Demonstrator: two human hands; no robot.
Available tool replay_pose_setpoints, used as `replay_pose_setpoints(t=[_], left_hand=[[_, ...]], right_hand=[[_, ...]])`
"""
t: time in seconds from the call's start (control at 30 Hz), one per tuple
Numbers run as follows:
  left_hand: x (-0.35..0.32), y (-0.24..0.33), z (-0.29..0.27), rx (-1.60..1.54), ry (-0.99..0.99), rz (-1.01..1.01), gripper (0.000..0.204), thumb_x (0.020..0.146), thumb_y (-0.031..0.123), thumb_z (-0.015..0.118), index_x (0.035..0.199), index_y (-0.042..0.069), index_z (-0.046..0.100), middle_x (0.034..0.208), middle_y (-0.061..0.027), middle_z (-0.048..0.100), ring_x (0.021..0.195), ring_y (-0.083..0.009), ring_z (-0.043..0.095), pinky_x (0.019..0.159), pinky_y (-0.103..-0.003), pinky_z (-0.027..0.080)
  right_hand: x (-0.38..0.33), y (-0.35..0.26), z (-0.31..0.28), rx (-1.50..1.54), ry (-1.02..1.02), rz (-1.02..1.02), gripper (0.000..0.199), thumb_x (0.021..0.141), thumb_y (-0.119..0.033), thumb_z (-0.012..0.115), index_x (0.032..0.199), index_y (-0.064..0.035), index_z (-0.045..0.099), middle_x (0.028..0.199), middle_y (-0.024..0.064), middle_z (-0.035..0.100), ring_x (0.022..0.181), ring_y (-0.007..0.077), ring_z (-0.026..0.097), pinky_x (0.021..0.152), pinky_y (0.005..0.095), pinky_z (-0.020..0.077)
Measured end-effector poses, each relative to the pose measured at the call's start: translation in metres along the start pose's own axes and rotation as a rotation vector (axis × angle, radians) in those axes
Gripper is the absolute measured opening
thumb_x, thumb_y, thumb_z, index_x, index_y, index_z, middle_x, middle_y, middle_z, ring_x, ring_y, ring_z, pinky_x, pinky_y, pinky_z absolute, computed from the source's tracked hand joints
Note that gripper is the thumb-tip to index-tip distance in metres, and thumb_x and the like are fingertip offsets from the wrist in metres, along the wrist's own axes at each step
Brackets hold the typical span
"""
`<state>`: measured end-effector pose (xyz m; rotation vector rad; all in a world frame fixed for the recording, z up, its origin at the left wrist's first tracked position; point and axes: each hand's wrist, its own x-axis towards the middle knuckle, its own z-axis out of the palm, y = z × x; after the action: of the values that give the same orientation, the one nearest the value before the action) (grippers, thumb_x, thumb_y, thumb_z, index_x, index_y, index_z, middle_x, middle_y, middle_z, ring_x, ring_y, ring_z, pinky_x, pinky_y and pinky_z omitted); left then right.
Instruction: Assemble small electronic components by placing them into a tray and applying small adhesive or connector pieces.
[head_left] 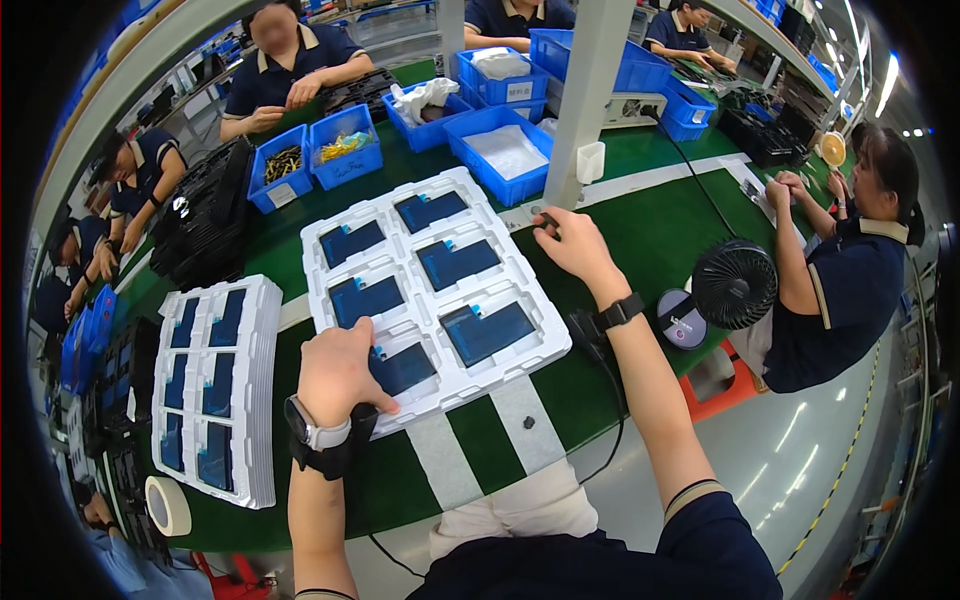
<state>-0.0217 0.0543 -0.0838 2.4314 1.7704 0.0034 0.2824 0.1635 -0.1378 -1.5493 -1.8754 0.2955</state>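
Note:
A white molded plastic tray (432, 295) lies at an angle in front of me, holding several flat dark-blue L-shaped pieces (487, 333) with light-blue tabs in its pockets. My left hand (343, 368) is at its near left edge, the thumb lying over the near corner beside one piece; the other fingers are mostly hidden. My right hand (577, 246) is raised just past the tray's right edge, fingers curled and pinched around a small dark object too small to name. A watch and a black band circle my left wrist, and a black band my right.
Stacked white trays (262, 390) with similar pieces stand on the left, near a tape roll (168, 505). Blue bins (345, 146) line the far side beside a grey post (590, 95). A black fan (735, 283) stands right. Several co-workers sit around the green-topped table.

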Motion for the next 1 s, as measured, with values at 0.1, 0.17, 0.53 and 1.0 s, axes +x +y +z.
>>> replay_pose_setpoints(t=[0.1, 0.17, 0.53, 1.0], left_hand=[[0.001, 0.001, 0.001, 0.011, -0.022, -0.013, 0.072, 0.027, 0.037, 0.083, 0.084, 0.006, 0.050, 0.067, -0.0101, 0.059, 0.069, -0.0283, 0.060, 0.059, -0.036, 0.046], [0.004, 0.001, 0.001, 0.009, -0.032, 0.002, 0.074, 0.027, 0.037, 0.084, 0.085, 0.006, 0.050, 0.069, -0.0103, 0.060, 0.070, -0.0279, 0.060, 0.059, -0.037, 0.046], [0.005, 0.002, -0.003, 0.043, -0.105, -0.054, 0.075, 0.028, 0.038, 0.084, 0.086, 0.004, 0.049, 0.069, -0.0113, 0.060, 0.071, -0.0281, 0.061, 0.060, -0.036, 0.047], [0.009, 0.006, -0.001, 0.002, -0.070, 0.019, 0.072, 0.027, 0.038, 0.083, 0.082, 0.005, 0.050, 0.069, -0.0111, 0.058, 0.071, -0.0288, 0.058, 0.059, -0.035, 0.045]], right_hand=[[-0.003, -0.007, -0.006, -0.186, -0.039, -0.014, 0.025, 0.070, -0.018, 0.059, 0.091, -0.0032, 0.059, 0.075, 0.0137, 0.061, 0.075, 0.0296, 0.059, 0.065, 0.0366, 0.0473], [-0.012, -0.020, -0.016, -0.420, 0.013, -0.139, 0.028, 0.069, -0.014, 0.059, 0.095, -0.0067, 0.057, 0.088, 0.0120, 0.058, 0.088, 0.0280, 0.054, 0.071, 0.0374, 0.0440], [-0.056, -0.143, -0.087, -0.335, 0.024, -0.871, 0.013, 0.064, -0.007, 0.057, 0.077, -0.0069, 0.055, 0.076, 0.0030, 0.054, 0.078, 0.0193, 0.051, 0.067, 0.0301, 0.0414], [-0.124, -0.228, -0.130, -0.414, 0.024, -1.185, 0.009, 0.055, -0.018, 0.058, 0.052, -0.0096, 0.054, 0.054, -0.0012, 0.047, 0.058, 0.0147, 0.045, 0.052, 0.0273, 0.0329]])
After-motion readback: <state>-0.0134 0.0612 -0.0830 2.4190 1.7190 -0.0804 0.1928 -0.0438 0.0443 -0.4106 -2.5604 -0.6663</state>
